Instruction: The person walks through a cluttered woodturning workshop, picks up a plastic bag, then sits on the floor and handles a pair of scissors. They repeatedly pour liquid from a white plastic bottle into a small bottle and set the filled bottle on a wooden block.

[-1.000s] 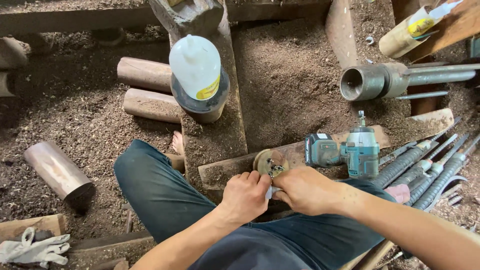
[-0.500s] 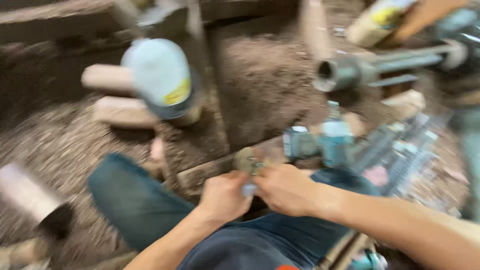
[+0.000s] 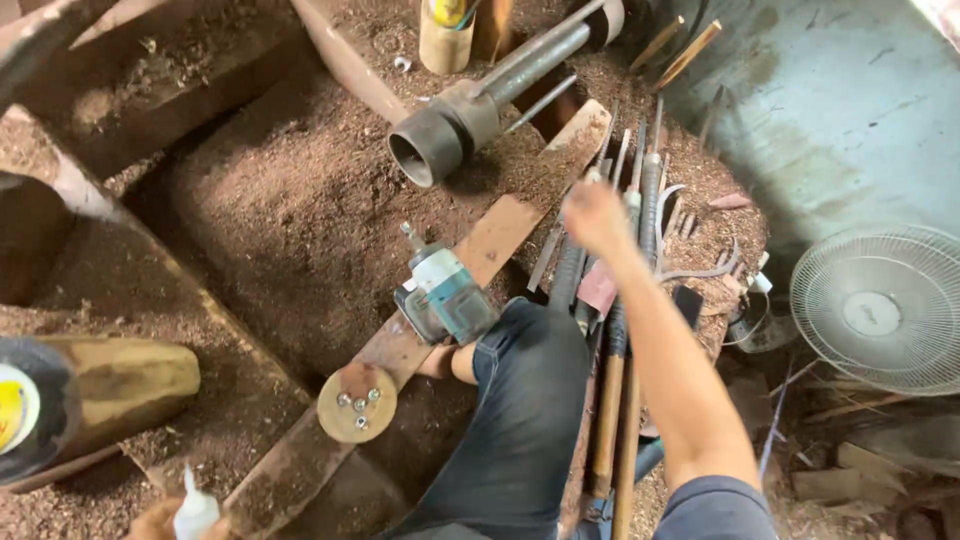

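Observation:
My right hand (image 3: 597,214) is stretched out over a row of long-handled turning tools (image 3: 612,330) lying beside my knee. It is blurred, so its grip is unclear. My left hand (image 3: 152,521) is at the bottom edge, closed around a small white squeeze bottle (image 3: 195,509). A round wooden disc (image 3: 357,402) with several screws in its centre rests on a wooden plank (image 3: 495,240). A teal cordless driver (image 3: 447,297) stands on the plank just past the disc, between both hands. My leg in dark jeans (image 3: 525,410) lies across the middle.
A thick metal pipe with a dark socket end (image 3: 440,142) lies across the sawdust-covered ground (image 3: 290,200). A white floor fan (image 3: 885,310) stands at the right. A wooden log (image 3: 125,385) and a black-rimmed container (image 3: 30,410) are at the left, wooden beams beyond.
Both hands have left the disc. My right hand has swung out to the long tools, my left has dropped low with the white bottle. The view has turned right.

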